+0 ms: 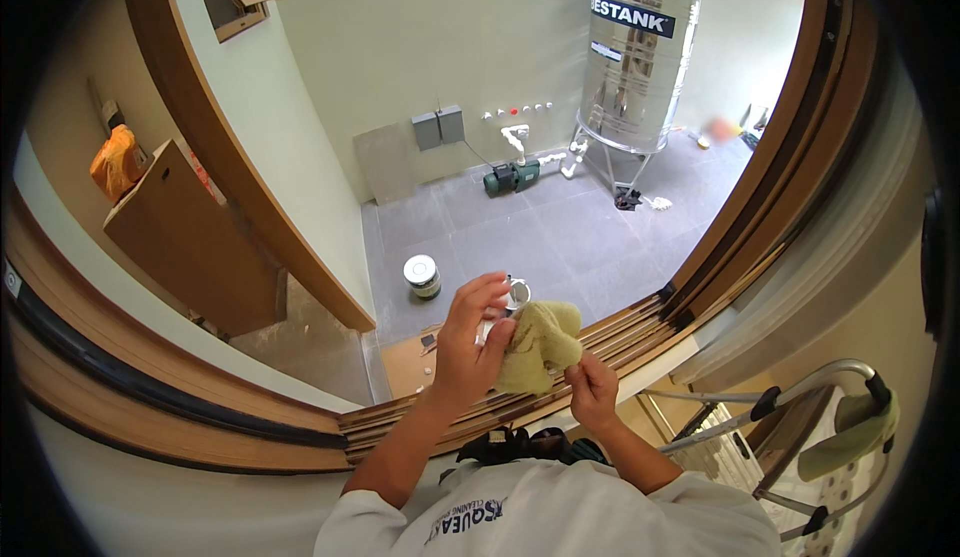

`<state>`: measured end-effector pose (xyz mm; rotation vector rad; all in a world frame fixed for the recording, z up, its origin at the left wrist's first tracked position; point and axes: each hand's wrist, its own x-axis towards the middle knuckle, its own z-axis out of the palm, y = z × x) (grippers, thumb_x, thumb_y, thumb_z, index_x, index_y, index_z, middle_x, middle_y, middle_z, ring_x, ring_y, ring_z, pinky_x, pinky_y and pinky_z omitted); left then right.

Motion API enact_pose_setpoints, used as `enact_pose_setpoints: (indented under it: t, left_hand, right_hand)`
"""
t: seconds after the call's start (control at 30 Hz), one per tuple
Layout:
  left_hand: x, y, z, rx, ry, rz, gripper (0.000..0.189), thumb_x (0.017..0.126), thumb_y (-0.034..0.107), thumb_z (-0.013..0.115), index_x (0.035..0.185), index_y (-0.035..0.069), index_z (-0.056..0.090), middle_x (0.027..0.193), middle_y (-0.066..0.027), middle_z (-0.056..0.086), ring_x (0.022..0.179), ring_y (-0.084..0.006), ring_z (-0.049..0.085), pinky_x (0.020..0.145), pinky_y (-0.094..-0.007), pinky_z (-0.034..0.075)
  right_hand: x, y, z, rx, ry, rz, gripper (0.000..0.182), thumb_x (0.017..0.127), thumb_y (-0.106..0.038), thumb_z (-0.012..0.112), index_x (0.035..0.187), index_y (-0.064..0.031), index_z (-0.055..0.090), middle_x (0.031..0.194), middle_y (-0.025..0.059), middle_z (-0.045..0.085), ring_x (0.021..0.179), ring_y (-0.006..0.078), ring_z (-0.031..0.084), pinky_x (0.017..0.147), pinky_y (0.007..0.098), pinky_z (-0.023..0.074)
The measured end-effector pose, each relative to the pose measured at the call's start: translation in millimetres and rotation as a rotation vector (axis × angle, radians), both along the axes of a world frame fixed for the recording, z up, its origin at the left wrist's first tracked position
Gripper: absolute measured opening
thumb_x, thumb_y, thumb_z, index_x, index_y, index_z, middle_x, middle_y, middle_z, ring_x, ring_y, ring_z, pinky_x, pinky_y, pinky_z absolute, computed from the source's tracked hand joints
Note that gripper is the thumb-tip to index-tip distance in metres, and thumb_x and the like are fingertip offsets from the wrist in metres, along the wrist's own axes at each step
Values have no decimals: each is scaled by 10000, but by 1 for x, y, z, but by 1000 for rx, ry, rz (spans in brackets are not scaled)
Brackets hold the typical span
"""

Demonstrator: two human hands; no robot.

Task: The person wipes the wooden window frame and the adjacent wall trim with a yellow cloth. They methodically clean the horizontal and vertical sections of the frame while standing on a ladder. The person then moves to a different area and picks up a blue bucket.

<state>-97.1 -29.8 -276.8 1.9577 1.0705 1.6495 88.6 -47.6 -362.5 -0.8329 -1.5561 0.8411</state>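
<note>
A yellow-green cleaning cloth point(541, 343), bunched and hanging in folds, is over the metal sliding-window track point(626, 324). My right hand point(594, 392) pinches its lower right corner. At the cloth's left side is my left hand point(472, 336), raised with its fingers bent and the thumb apart from them. The left thumb meets or overlaps the cloth's edge; I cannot tell if it touches. Beyond the hands, a pail point(517, 294) on the floor is partly hidden by my fingers and the cloth.
An aluminium stepladder point(795, 392) with a green cloth point(851, 433) over its rail stands at right. Past the opening are a lidded paint can point(422, 276), a green water pump point(512, 177) and a steel water tank point(637, 62). A brown board point(195, 242) leans at left.
</note>
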Motion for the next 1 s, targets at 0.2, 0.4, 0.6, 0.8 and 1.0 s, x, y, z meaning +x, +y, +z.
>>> enact_pose_setpoints:
  t: [0.2,0.4,0.6,0.8,1.0]
  left_hand:
    - [6,10,7,-304,26,-236,237,830,82,554,1060,25,547,912,-105,604,759,-182,591,696,-301,474]
    - [38,23,-11,-109,72,49,266,826,100,549,1077,18,512,926,-164,555,839,-297,552,728,-346,441]
    - [-21,-13,-76,-188,19,231,327,844,88,520,1157,7,475,1075,-139,512,885,-240,524,776,-336,433]
    - [-119,-96,-148,-291,34,879,279,848,36,489,1124,0,495,1058,-126,512,882,-207,507,770,-321,431]
    - [-144,-155,-199,-231,500,915,243,832,51,501,1068,0,523,1071,-146,521,973,-305,506,841,-389,409]
  right_hand:
    - [5,19,16,-31,-68,112,270,887,-46,421,1137,-13,517,1204,87,487,1002,162,476,864,299,362]
    - [-18,16,-2,-759,708,487,380,892,-112,460,1261,-49,396,1213,85,489,1059,206,520,899,349,434]
    - [45,45,-49,-151,-98,359,438,833,-122,570,1241,-61,423,1159,55,522,992,146,542,803,322,490]
    - [83,70,-10,-37,-1144,320,375,783,-134,571,1118,-304,562,903,74,617,725,284,613,591,338,490]
    - [76,86,8,332,-1563,373,397,737,-177,566,1096,-348,577,733,8,558,601,201,593,457,338,445]
